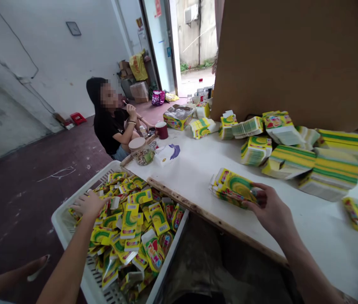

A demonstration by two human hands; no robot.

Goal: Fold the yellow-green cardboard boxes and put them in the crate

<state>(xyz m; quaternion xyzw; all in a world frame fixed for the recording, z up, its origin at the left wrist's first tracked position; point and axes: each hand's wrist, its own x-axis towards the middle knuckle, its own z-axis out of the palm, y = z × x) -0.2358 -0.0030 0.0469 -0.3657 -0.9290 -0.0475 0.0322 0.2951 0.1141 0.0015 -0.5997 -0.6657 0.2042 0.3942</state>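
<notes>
My right hand [269,209] grips the near end of a small stack of flat yellow-and-green cartons [231,185] on the white table. Its thumb and fingers are closed around that end. Over the far left part of a white plastic crate [56,219], my left hand [90,204] reaches down with its fingers spread. It is at the surface of a heap of small yellow cartons [130,219], and no carton shows in its grasp. Whether the fingertips touch the cartons is hard to see. Some cartons in the heap have open flaps.
Bundles of flat cartons [293,160] line the table's [198,156] back, before a large brown board [293,63]. At the far end stand a lidded jar [140,152], a tissue box [168,155] and a maroon mug [162,130]. Another person [109,126] sits beyond. A wooden strip [179,196] edges the table.
</notes>
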